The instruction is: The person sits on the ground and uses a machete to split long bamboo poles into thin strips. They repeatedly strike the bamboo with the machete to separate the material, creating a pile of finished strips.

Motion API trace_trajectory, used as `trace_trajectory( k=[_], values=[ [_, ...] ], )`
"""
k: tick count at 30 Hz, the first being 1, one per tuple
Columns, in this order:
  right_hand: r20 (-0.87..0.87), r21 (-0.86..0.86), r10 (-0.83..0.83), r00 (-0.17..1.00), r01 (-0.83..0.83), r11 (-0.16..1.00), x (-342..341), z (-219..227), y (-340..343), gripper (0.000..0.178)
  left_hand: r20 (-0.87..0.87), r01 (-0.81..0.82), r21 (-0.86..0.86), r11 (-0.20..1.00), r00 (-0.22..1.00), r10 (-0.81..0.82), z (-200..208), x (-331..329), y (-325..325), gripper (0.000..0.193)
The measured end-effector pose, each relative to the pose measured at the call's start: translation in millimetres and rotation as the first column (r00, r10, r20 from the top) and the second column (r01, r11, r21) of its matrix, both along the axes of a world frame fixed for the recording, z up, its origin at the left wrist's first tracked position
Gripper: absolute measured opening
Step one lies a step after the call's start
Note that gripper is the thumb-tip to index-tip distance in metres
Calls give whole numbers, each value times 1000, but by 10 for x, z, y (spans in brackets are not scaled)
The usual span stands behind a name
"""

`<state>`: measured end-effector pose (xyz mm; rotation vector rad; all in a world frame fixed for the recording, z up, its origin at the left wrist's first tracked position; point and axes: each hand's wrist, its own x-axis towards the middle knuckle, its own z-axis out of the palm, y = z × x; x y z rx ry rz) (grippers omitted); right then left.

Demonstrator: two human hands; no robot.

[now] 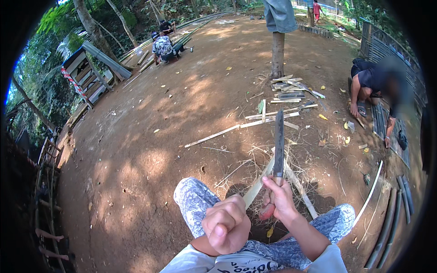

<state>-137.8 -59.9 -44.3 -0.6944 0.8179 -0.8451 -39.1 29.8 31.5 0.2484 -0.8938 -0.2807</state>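
Note:
My right hand [281, 198] is wrapped round the wooden handle of a long knife [279, 141], its dark blade pointing up and away from me. Just left of it, my left hand [227, 224] is closed in a fist, with the near end of a pale bamboo strip [259, 183] running into it. The strip slants away behind the blade. A second bamboo piece [300, 189] lies slanted on the ground to the right of the knife. Both hands are above my lap, between my knees in patterned trousers.
Thin shavings [314, 173] litter the soil ahead. Split bamboo pieces [291, 86] are piled by a post [277, 54]. At right, a person [371, 86] crouches beside dark slats [387, 127]; dark poles [387, 227] lie nearer. Another person [164, 48] squats far left.

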Motion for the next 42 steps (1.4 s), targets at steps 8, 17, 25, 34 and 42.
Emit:
trace_trajectory(
  k=[8,17,25,34,42],
  values=[
    [-86,-151,26,996,-39,988,-176,172,-374,33,352,-333,278,901,908,227,-348,110,279,36],
    [-246,-348,-41,968,-48,936,-445,-314,-576,31,182,105,915,390,755,-630,-664,527,496,66],
    [-443,-549,-131,887,-153,822,-476,-695,-423,32,-225,154,974,-164,722,-654,-845,407,-254,62],
    [-511,-794,-197,837,-373,480,-732,-369,-604,29,-236,277,961,-5,807,-541,-1306,60,-622,26],
    [-602,-755,-297,741,-408,513,-768,-349,-588,21,156,25,910,413,904,-397,-1629,266,-876,19]
  ],
)
